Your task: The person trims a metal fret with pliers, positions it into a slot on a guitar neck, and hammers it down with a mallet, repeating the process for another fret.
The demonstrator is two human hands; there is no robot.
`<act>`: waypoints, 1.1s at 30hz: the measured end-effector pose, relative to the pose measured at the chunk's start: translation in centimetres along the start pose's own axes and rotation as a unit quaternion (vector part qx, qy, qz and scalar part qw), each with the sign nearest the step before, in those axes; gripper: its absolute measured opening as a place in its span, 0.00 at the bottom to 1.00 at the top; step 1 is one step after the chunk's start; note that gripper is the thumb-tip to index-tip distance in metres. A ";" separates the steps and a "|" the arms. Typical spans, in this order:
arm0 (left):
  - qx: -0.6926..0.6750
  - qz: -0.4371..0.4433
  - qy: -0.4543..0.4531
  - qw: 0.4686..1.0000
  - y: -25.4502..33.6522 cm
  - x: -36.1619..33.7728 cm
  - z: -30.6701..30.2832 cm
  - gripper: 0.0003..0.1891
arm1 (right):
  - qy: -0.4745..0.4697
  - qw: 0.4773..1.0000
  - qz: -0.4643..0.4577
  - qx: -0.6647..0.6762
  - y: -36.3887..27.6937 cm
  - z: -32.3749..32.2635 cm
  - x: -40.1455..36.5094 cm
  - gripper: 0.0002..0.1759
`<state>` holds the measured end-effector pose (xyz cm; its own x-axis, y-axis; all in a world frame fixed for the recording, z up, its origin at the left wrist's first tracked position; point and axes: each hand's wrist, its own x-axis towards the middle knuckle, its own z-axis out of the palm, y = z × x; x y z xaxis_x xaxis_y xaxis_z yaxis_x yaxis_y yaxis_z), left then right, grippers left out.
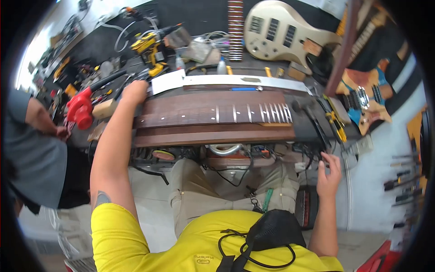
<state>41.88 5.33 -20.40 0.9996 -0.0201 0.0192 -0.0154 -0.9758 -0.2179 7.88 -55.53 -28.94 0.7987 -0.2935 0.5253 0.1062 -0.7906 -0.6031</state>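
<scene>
My left hand (pixel 136 92) reaches across the bench to a cluster of dark hand tools just below the yellow drill (pixel 152 50), beside a sheet of white paper (pixel 168 81). Its fingers are hidden from me. My right hand (pixel 330 174) hangs open off the bench's front edge, fingers apart, close to the handle of a hammer (pixel 316 124). Between my arms lies a dark wooden guitar fingerboard (pixel 181 119) with metal frets set in its right part and bare slots to the left. Under it rests a brown wooden board (pixel 204 135).
A red blower (pixel 80 109) stands left, beside a person in grey (pixel 34 140). Behind the fingerboard lie a metal straightedge (pixel 244 81) and a blue tool (pixel 244 89). A cream guitar body (pixel 283 34) and a fretted neck (pixel 235 31) are at the back; yellow-handled pliers (pixel 337 127) lie right.
</scene>
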 end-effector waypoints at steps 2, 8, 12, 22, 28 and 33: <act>0.010 0.017 0.008 1.000 -1.0 1.4 1.5 0.14 | 0.006 0.999 -0.020 -0.031 -0.5 -0.8 -0.1 0.14; -0.054 -0.061 0.081 0.993 -1.3 0.9 0.8 0.15 | -0.015 0.999 0.000 0.031 -1.1 -2.3 0.9 0.13; -0.273 -0.022 0.236 0.932 -1.4 -2.2 -0.8 0.09 | 0.029 0.995 -0.028 -0.093 2.7 -3.6 7.1 0.10; -0.816 0.059 0.008 0.574 14.6 -24.6 -1.1 0.05 | -0.282 0.887 0.114 -0.347 6.6 -1.9 17.7 0.27; -0.826 0.075 -0.027 0.558 17.5 -27.6 0.5 0.06 | -0.039 0.960 0.272 0.052 4.7 -2.4 11.3 0.17; -0.785 0.105 0.029 0.610 19.1 -28.0 -3.7 0.07 | -0.137 0.857 0.187 0.461 -6.0 -1.7 2.4 0.12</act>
<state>13.48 -13.51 -21.47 0.9699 -0.1435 0.1966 -0.1921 0.0449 0.9803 8.17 -52.43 -22.98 0.9747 -0.1958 0.1079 0.1345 0.1282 -0.9826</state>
